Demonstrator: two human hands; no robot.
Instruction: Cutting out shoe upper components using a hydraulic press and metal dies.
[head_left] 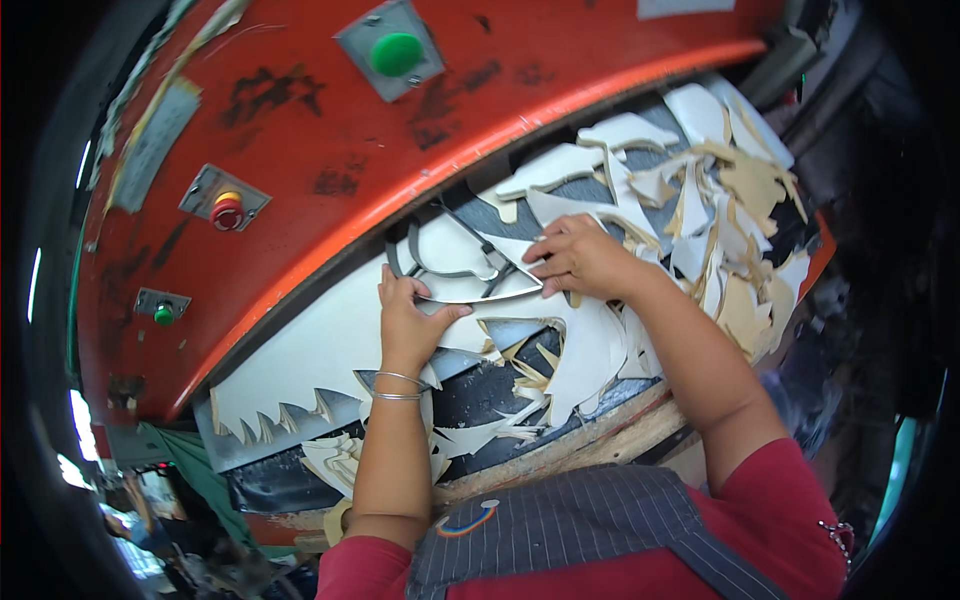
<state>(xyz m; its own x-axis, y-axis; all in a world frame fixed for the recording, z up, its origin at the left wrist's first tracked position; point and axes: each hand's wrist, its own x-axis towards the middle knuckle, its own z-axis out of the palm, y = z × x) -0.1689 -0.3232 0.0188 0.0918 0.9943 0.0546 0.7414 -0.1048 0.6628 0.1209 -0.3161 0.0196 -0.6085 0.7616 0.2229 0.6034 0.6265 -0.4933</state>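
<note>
A metal cutting die [470, 298], a curved steel outline with inner bars, lies on a white layered sheet [310, 335] with a cut, jagged edge. My left hand [408, 318] grips the die's left rim, its fingers at the far side and its thumb along the near edge. At the die's pointed right end, my right hand [582, 258] holds the rim with its fingers bent over it. Part of the die's far side lies in the shadow below the red machine.
A red press machine [300, 130] overhangs the far side, bearing green buttons [397, 54] and a red knob [227, 211]. White and tan offcuts [730, 230] pile up on the right. A wooden edge [570, 445] runs along the near side. Another person [150, 525] appears far left.
</note>
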